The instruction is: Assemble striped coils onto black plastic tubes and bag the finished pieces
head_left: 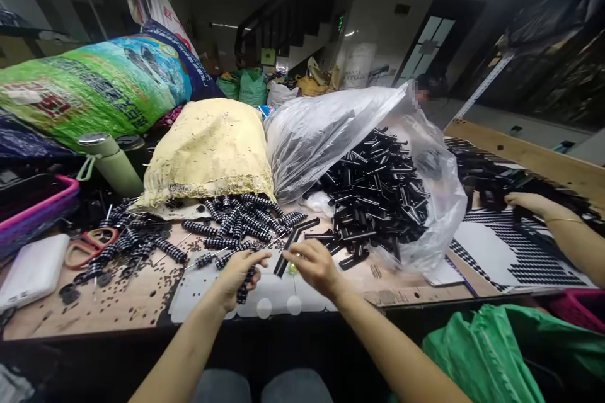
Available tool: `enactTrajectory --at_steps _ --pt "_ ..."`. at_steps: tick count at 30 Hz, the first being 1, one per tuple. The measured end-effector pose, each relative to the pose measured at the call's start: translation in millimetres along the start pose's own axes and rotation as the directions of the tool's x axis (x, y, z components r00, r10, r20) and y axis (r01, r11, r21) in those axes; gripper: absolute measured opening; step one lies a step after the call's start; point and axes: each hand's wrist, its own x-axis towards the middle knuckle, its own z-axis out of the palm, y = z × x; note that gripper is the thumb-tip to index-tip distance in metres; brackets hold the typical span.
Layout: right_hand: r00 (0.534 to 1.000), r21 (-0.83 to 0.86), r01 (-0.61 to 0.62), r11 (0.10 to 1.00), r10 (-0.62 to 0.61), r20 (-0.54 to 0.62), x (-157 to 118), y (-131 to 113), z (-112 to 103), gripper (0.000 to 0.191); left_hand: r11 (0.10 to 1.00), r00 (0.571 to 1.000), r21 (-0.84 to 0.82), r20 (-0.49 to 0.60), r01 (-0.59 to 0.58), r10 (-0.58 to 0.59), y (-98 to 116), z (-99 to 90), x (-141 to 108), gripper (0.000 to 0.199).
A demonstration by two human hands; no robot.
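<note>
My left hand (241, 277) is wrapped round a black-and-white ribbed roller (244, 286) near the table's front edge. To its right, my right hand (314, 264) has its fingers drawn together close to a long black plastic piece (289, 249); what they pinch is too small to make out. A small yellow-green object (292, 266) shows by those fingertips. Behind my left hand lie more ribbed rollers (246, 217) in a heap. Many black plastic pieces (378, 182) spill out of a clear plastic bag (312, 132) behind my right hand.
A yellow sack (212, 138) stands behind the rollers. Orange-handled scissors (89, 247), a white box (35, 271) and a green flask (111, 164) are on the left. Another person's hand (534, 203) reaches in at right, above rows of black parts (534, 252). A green bag (491, 352) hangs front right.
</note>
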Motion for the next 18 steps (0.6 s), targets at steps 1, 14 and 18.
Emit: enactTrajectory --at_steps 1,14,18 --pt "0.998 0.062 0.064 0.996 -0.063 -0.012 -6.3 -9.5 2.2 0.026 1.000 0.999 -0.001 0.053 0.010 -0.010 -4.2 7.4 1.3 0.029" --pt "0.476 0.637 -0.699 -0.325 0.452 0.754 0.2 -71.6 -10.9 0.064 0.533 0.693 0.605 0.043 -0.592 0.720 -35.4 20.4 -17.3 0.017" --pt "0.470 0.551 -0.606 -0.573 0.301 0.830 0.5 -75.0 -0.9 0.053 0.221 0.577 0.711 0.306 -0.667 0.757 -48.7 16.5 -15.7 0.009"
